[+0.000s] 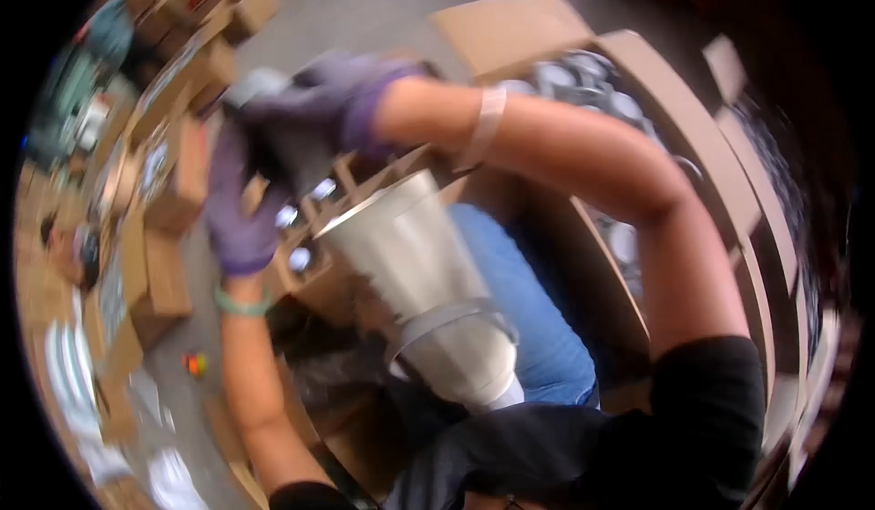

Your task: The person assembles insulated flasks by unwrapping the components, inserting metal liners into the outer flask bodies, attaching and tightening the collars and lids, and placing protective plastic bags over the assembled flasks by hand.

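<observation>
My left hand (241, 214), in a purple-grey glove, is raised at the left with its thumb apart from its fingers. Its blurred fingertips meet a dark grey thing (293, 150) below my right hand (333, 100). That hand, gloved too, reaches across from the right with bent fingers around something I cannot make out. A pale grey patch (260, 85) shows beside its fingertips. Nearer my body, a wide, tapering beige-grey container (410, 259) with a grey band (447, 317) leans over my jeans-clad leg (524, 296); neither hand touches it.
Below my hands stands a divided carton (328, 282) with shiny round items. At the right, a large open carton (670, 91) holds many round metallic pieces. More open cartons (164, 268) line the left side. A small red-and-green thing (195, 363) lies on the floor.
</observation>
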A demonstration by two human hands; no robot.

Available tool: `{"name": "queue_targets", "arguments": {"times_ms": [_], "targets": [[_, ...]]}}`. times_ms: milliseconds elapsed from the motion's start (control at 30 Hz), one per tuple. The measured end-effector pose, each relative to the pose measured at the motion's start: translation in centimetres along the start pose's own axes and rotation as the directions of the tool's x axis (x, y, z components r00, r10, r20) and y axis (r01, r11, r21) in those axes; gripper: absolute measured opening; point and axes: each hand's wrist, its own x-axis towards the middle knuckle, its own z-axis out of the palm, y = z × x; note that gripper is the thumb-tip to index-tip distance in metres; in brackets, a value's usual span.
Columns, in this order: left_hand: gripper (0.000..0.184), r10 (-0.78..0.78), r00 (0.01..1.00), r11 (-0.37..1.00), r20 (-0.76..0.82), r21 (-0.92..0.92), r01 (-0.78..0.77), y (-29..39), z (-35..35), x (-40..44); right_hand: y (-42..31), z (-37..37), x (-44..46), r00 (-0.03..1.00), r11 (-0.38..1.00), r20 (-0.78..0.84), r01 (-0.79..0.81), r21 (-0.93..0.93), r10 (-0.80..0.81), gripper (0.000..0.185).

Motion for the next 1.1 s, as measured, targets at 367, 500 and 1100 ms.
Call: {"name": "queue_targets", "arguments": {"times_ms": [367, 500, 1100], "targets": [[0.065, -0.508, 0.851, 0.57, 0.135, -0.687, 0.45, -3.0, 2.4, -4.3, 8.7, 0.4, -4.5, 0.897, 0.833, -0.043, 0.425, 0.354, -0.439, 0.042], [0.074, -0.346, 0.87, 0.403, 0.351, -0.782, 0.475, -2.3, 4.3, -5.2, 8.7, 0.1, -5.2, 0.86, 0.799, 0.052, 0.446, 0.403, -0.507, 0.042], [0.04, -0.217, 0.939, 0.862, 0.268, -0.398, 0.313, 4.5, 2.2, -3.0, 11.2, 7.0, -7.5, 0.923, 0.327, 0.258, -0.16, 0.931, -0.284, 0.068]]}}
